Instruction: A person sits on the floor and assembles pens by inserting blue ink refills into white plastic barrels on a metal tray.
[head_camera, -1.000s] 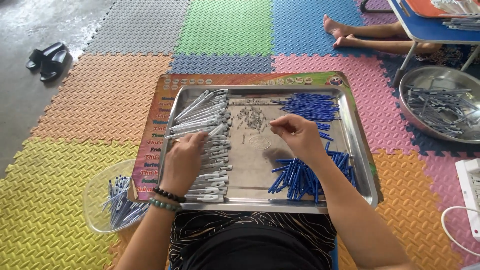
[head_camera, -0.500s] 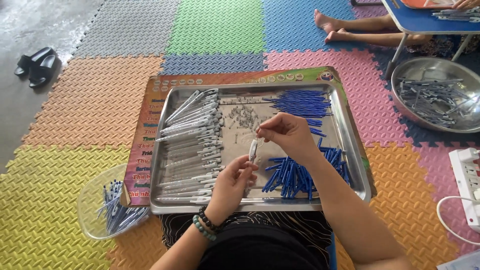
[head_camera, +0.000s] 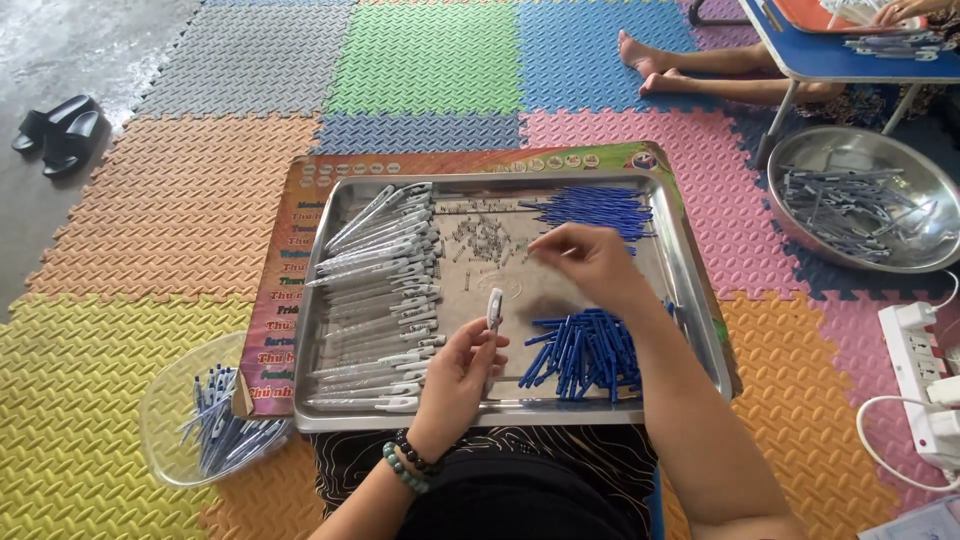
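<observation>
Left hand (head_camera: 458, 378), frame centre, grips a white pen barrel (head_camera: 493, 308) upright over the steel tray (head_camera: 700, 330). Right hand (head_camera: 590, 262) pinches among tiny springs (head_camera: 480, 238); whether it holds one is hidden.

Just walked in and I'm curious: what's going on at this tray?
A person sits on the foam mat floor over a metal tray. The left hand holds a white pen barrel upright, while the right hand reaches into a scatter of small metal springs in the tray's middle. Rows of white barrels lie on the tray's left, and blue parts are heaped on its right. A clear bowl of pens sits by the left knee.
</observation>
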